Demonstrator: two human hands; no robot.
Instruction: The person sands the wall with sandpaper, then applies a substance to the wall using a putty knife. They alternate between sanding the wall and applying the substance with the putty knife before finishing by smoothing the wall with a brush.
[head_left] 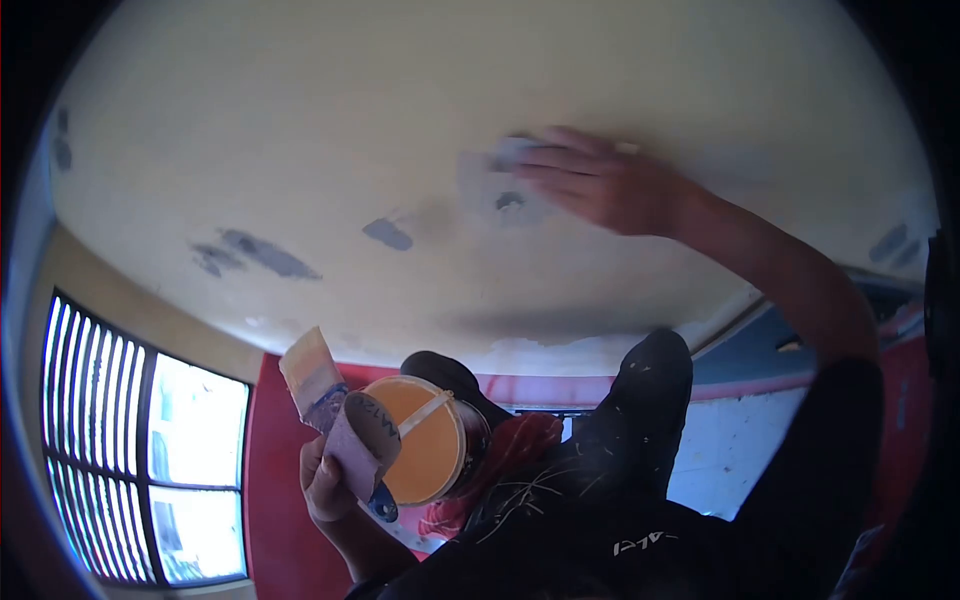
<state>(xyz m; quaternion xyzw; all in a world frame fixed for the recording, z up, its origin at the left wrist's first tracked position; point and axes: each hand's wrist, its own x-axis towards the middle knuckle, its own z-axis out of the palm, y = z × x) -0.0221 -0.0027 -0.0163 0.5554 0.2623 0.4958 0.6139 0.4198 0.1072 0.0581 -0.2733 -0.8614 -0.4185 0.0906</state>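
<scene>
Against the pale wall, my right hand (590, 182) lies over a grey patch (480, 180), its fingers together and blurred by motion. Something small and light shows at its fingertips, too smeared to name. My left hand (322, 480) is closed on a paintbrush (318, 372) with pale bristles and a blue handle, together with a curled piece of sandpaper (352, 455) that has printed letters on its back. Just beside this hand is a round bucket (425, 440) of orange-yellow paint, with a light strip across its top.
More grey patches (268, 254) mark the wall. A barred window (140, 440) stands at the lower left beside a red wall (270, 480). My dark-clothed knees (655, 375) are below the pale surface, with a red cloth (520, 450) near the bucket.
</scene>
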